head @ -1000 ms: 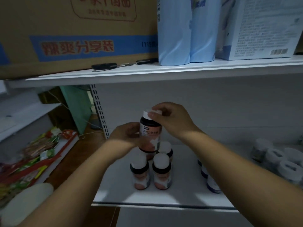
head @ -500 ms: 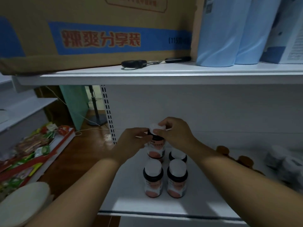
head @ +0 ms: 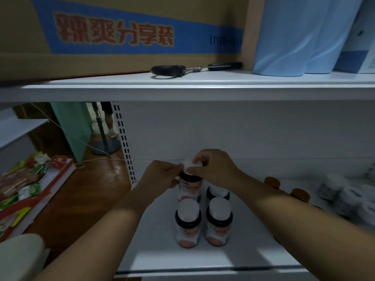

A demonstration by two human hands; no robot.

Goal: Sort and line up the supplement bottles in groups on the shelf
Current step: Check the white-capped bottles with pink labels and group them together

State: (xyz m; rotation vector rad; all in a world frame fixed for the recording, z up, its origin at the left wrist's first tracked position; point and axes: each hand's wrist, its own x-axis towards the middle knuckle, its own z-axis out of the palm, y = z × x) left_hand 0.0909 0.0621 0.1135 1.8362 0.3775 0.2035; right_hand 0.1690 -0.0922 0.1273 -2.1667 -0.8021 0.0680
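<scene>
Both hands hold one dark supplement bottle (head: 188, 188) with a white cap and a pink-and-white label, standing at the back left of a small block on the white shelf (head: 203, 258). My left hand (head: 162, 176) grips its shoulder from the left. My right hand (head: 213, 166) pinches its cap from above. Three matching bottles stand with it: one behind on the right (head: 217, 193) and two in front (head: 187, 225) (head: 218, 222).
Brown-capped bottles (head: 300, 194) and white-capped jars (head: 332, 186) stand further right on the same shelf. The upper shelf (head: 203, 86) carries a cardboard box (head: 121, 35), scissors (head: 182, 69) and blue packs (head: 284, 35). Left lies wooden floor with snack packets (head: 24, 179).
The held bottle has come down from mid-air to the shelf behind the front-left bottle. Both hands lowered with it and the camera view has tilted upward.
</scene>
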